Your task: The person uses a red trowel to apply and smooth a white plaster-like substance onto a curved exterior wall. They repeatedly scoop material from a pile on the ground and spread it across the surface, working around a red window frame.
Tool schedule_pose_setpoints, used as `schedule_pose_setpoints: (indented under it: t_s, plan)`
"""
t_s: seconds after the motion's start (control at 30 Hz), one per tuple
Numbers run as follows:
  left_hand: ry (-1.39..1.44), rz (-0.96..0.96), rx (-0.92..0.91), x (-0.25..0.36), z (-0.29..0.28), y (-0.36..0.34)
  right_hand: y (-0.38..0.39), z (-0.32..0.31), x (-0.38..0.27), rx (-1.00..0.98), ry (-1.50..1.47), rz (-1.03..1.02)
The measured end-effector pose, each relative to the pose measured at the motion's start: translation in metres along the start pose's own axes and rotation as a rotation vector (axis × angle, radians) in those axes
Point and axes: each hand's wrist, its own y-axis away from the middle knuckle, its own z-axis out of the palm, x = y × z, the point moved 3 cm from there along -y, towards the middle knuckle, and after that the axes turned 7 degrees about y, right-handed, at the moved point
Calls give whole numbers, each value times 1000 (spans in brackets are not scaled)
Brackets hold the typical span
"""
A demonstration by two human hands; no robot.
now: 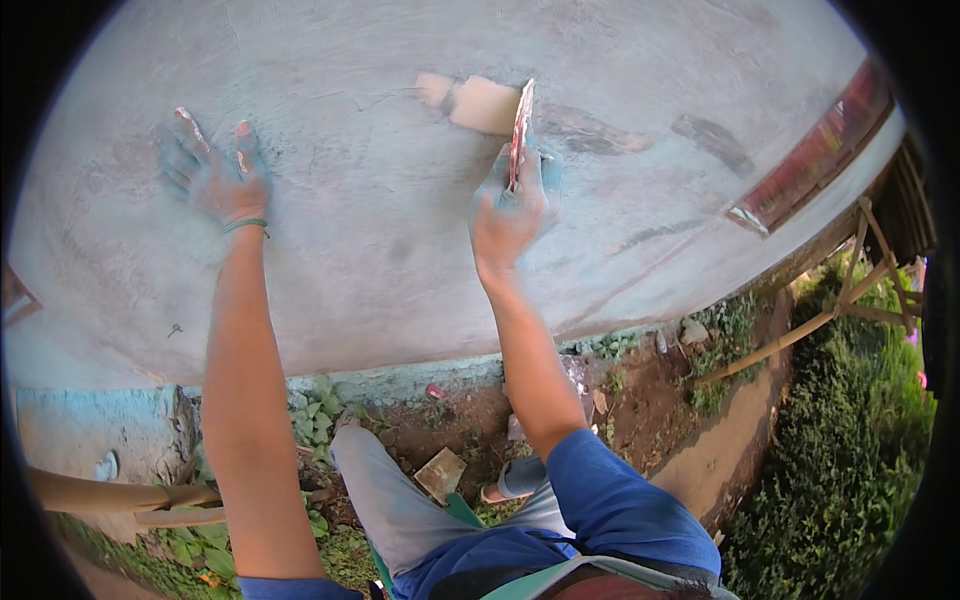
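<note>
My right hand (512, 215) is closed around a flat putty knife (522, 125), seen edge-on, with a whitish rim and red marks. Its far end meets the pale blue-grey wall (370, 200) beside a beige patch of filler (485, 105). A smaller beige smear lies just left of that patch. Farther left, my left hand (220, 180) rests against the wall with its fingers apart and nothing gripped. Bluish dust coats both hands, and whitish matter shows on one left finger. A green band (246, 224) circles the left wrist.
Dark smudges (715, 143) mark the wall to the right, near a reddish-brown framed opening (820, 150). Below the wall are soil, weeds and a loose square block (440, 474). Bamboo poles (770, 348) stand at right, and another pole (100, 492) crosses the lower left.
</note>
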Motion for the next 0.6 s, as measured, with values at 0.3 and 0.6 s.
schedule_pose_setpoints:
  t_s: [0.3, 0.6]
  plan:
    - [4, 7, 12, 3, -3, -1, 16, 16, -45, -48, 60, -84]
    - [20, 9, 9, 5, -1, -2, 21, 15, -75, -96, -39, -103]
